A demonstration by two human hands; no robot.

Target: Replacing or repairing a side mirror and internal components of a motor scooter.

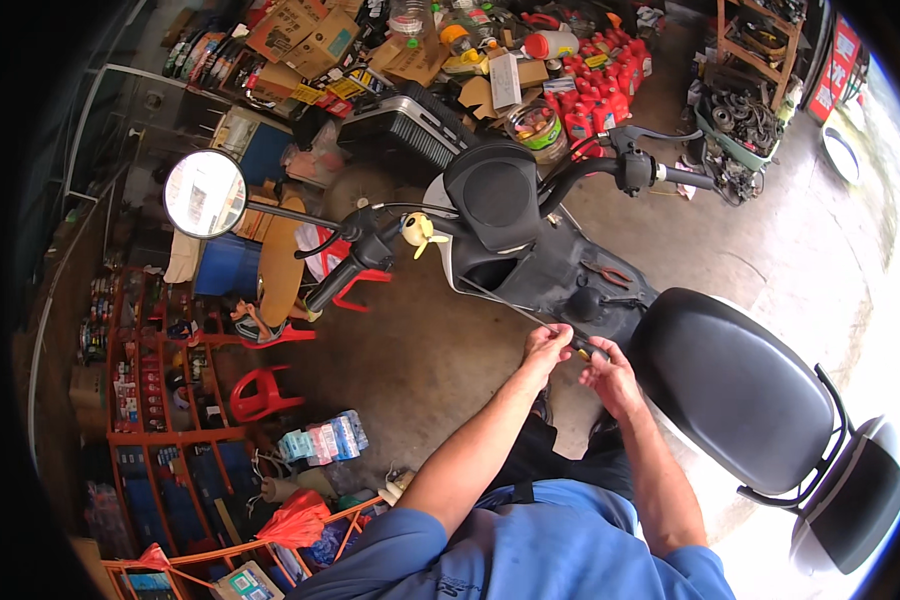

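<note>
My left hand [547, 350] pinches a long screwdriver [592, 348] near the place where its thin shaft meets the dark handle. Around the handle's other end, the fingers of my right hand [612, 380] are closed. The shaft slants away to the upper left, toward the scooter's [570, 265] front panel; whether its tip touches anything I cannot tell. Pliers with red handles [607, 273] lie on the footboard, just beyond my hands. To the right of them is the black seat [735, 365].
Handlebars [370, 245] with a round mirror [204, 193] reach left. Red bottles [600, 85] and cardboard boxes [300, 35] are piled at the back. A bin of metal parts [740, 130] stands far right. Shelves [160, 400], a red stool [260, 393] and a seated person [255, 318] are at left.
</note>
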